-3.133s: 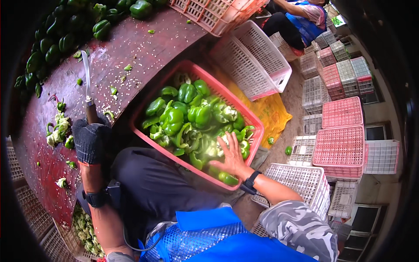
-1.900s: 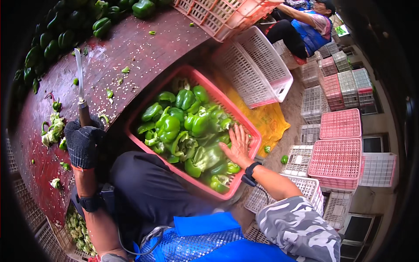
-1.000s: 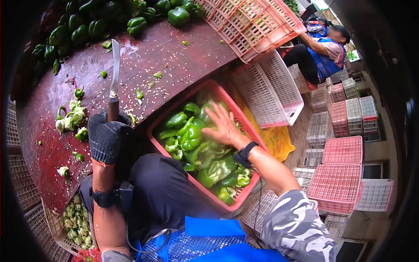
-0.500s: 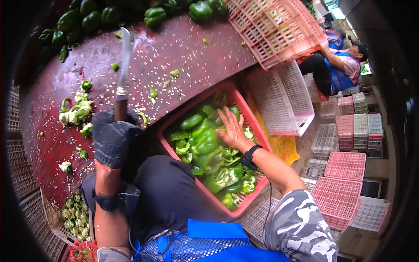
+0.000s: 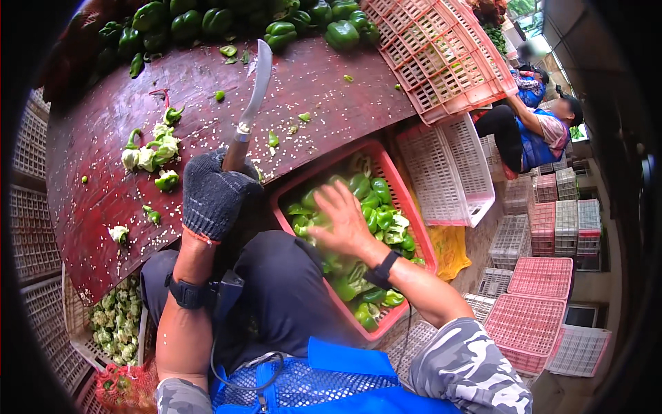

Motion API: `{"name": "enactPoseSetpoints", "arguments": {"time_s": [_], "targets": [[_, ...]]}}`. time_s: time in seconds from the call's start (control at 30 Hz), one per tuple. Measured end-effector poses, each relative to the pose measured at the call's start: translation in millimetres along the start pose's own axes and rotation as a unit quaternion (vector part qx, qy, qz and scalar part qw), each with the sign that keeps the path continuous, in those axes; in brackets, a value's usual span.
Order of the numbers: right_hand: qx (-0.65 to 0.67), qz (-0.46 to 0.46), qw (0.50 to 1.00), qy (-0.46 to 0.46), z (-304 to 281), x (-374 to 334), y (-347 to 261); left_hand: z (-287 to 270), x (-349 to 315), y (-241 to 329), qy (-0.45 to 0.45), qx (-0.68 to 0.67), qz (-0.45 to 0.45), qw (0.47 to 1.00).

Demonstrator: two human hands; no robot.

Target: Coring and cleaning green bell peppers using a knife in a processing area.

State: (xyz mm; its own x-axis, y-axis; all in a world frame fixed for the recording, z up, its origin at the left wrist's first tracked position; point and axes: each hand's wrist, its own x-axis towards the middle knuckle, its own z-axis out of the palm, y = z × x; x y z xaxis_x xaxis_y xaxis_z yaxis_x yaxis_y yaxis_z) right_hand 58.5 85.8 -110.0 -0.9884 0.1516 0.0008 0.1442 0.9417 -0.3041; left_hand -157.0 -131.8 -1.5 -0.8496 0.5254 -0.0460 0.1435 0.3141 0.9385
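Observation:
A dark knitted glove covers my left hand [image 5: 217, 195], which is closed round the wooden handle of a knife [image 5: 259, 86] with a curved blade pointing up and away. It is raised over the near edge of the red table [image 5: 296, 103]. My right hand [image 5: 345, 224] is bare, its fingers spread and a little blurred, over a pink crate [image 5: 418, 207]. Cut green bell peppers [image 5: 372, 200] fill that crate; the hand hides some, and I cannot tell whether it touches them. Pepper cores [image 5: 155, 150] and scattered seeds lie on the table left of the glove.
Whole green peppers [image 5: 279, 34] are heaped along the table's far side. A tilted pink crate [image 5: 441, 62] stands at its right corner, above white crates [image 5: 452, 169]. A basket of cores [image 5: 117, 324] is at lower left. Two people [image 5: 538, 134] sit at the far right, near stacked crates [image 5: 531, 314].
My right hand has drawn left and nearer across the crate, its fingers still spread. The view has shifted, and the knife in my left hand now tilts more to the right.

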Motion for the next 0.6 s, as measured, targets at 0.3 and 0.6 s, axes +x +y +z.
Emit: {"name": "enactPoseSetpoints", "arguments": {"time_s": [0.3, 0.6], "targets": [[-0.058, 0.052, 0.996, 0.051, 25, -10, -32, 0, 4, -17, -0.019, -0.054, -0.032, 0.998], [-0.061, 0.028, 0.993, 0.092, 83, -15, 8, -25, -30, -63, 0.004, -0.257, -0.035, 0.966]]}}
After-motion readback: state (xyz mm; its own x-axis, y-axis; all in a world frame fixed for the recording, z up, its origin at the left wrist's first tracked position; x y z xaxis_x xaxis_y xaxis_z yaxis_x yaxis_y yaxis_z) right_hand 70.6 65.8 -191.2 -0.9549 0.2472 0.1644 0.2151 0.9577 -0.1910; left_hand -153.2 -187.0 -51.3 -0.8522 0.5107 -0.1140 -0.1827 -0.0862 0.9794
